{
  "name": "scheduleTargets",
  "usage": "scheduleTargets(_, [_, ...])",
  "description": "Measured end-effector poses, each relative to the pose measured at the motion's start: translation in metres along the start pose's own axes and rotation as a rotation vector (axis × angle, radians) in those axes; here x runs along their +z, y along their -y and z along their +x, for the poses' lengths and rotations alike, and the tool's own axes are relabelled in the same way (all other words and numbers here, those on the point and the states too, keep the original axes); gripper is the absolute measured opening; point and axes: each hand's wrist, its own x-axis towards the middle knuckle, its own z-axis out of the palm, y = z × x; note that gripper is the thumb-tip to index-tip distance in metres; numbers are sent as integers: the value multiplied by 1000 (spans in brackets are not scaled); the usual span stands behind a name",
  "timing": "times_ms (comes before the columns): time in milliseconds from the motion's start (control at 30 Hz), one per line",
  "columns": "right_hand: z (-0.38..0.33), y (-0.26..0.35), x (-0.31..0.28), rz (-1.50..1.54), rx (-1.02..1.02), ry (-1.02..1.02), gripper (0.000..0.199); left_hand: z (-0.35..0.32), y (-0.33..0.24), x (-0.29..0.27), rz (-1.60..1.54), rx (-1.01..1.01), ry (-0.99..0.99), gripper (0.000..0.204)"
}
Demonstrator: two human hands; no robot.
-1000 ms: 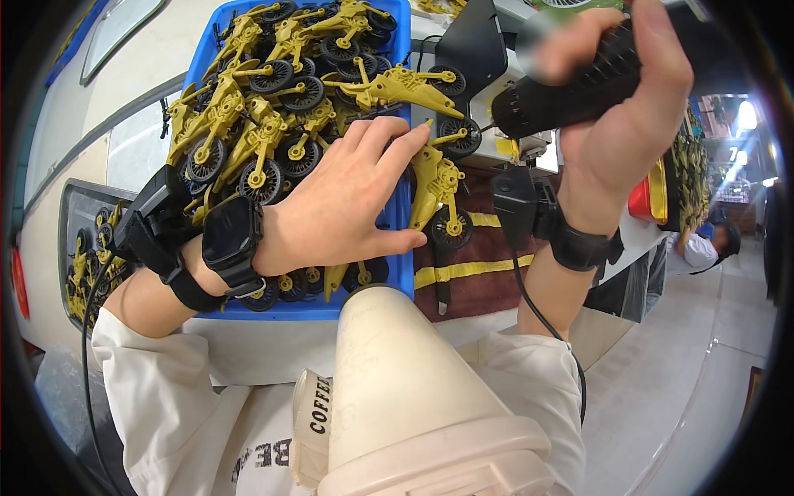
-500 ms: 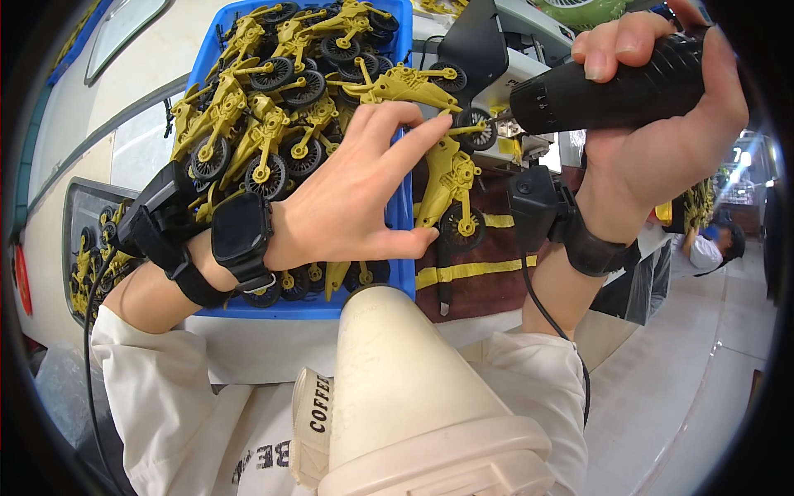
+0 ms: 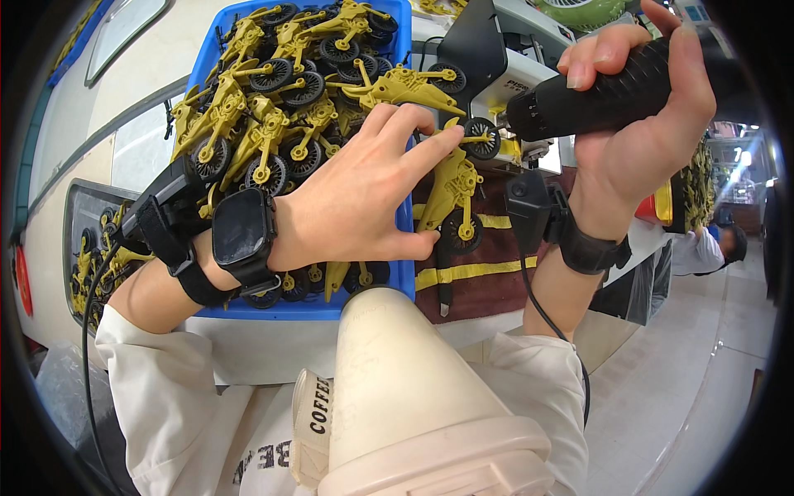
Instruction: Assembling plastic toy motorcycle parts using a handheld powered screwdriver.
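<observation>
My left hand reaches over the blue bin and holds a yellow toy motorcycle with black spoked wheels at the bin's right side. Its thumb lies by the lower wheel and its fingers by the upper wheel. A black electric screwdriver is gripped in my right hand, its nose pointing left. The bit is at the upper wheel's hub; whether it sits in a screw I cannot tell. Several more such toy motorcycles fill the blue bin.
More toys lie in a grey tray at the left. Under the held toy is a dark red cloth with yellow stripes. Behind stand a black panel and a green fan. A cream cup-shaped thing is before my chest; another person is at far right.
My right hand and the screwdriver have shifted left, and the screwdriver's nose slightly down. The toy's upper wheel has moved a little right and down. My left hand keeps its hold.
</observation>
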Motion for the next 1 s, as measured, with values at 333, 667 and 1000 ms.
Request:
scheduleTargets(333, [7,-10,-65,150,85,-167,38,-3,3,1,-15,-8,-28,78])
scheduleTargets(667, [2,-23,-82,191,142,-333,33,-1,2,2,-18,-27,3,84])
scheduleTargets(1000, [6,-15,-92,187,122,-177,36,0,1,0,-13,-24,0,84])
